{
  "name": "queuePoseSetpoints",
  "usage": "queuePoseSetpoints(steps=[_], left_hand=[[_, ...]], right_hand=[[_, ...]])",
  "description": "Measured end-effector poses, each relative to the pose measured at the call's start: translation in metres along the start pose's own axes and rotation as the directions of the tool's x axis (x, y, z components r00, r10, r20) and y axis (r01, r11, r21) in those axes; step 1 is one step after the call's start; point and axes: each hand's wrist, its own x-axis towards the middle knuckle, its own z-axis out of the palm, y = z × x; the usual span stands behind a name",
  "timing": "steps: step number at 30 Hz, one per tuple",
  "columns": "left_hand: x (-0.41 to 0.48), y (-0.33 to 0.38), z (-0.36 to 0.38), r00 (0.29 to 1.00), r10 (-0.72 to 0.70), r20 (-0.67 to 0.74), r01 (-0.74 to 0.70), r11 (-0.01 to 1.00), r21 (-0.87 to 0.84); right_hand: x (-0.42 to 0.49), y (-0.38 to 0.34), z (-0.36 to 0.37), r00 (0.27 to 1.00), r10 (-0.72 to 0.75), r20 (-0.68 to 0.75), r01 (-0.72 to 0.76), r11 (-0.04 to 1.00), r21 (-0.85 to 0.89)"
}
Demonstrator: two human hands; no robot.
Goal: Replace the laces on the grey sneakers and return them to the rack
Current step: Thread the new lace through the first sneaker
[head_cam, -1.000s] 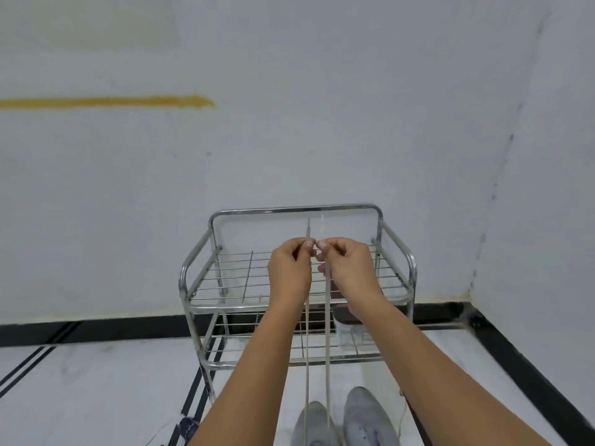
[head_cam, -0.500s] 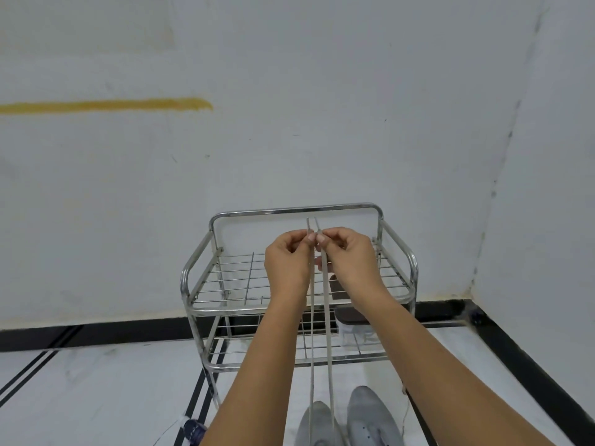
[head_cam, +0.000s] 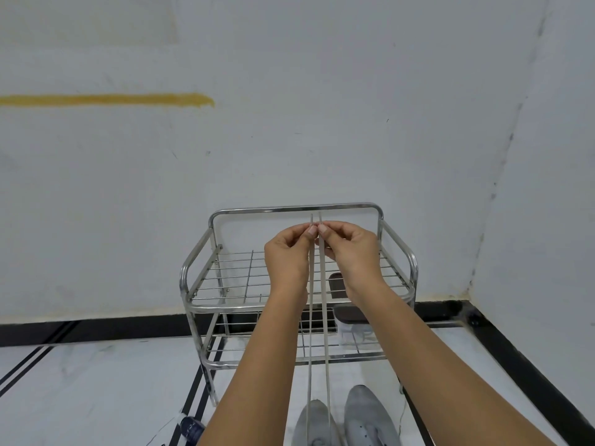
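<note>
Pale grey lace (head_cam: 309, 349), two strands pulled taut and almost parallel. Its long axis runs near-vertical from the pinch down to the sneaker (head_cam: 317, 423) standing on the floor (head_cam: 96, 381), just in front of the rack's (head_cam: 296, 209) front edge. The left hand (head_cam: 286, 255) pinches the left strand between thumb and forefinger, and the right hand (head_cam: 352, 252) pinches the right strand likewise. The fingertips meet, with the two lace tips projecting just above them, about level. The shoe lies directly below the grip and neither hand is nearer it. The second sneaker (head_cam: 370, 413) stands just beside the first, on the person's right. Judgement: the ends are being matched for length, so the next threading works downward along this axis.
</note>
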Motion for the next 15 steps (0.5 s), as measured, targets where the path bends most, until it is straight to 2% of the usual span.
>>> queuePoseSetpoints(steps=[15], left_hand=[[-0.0048, 0.0041, 0.0055, 0.999, -0.029, -0.034, 0.025, 0.995, -0.094]], right_hand=[[-0.0027, -0.0036, 0.0004, 0.999, 0.045, -0.007, -0.044, 0.994, 0.1]])
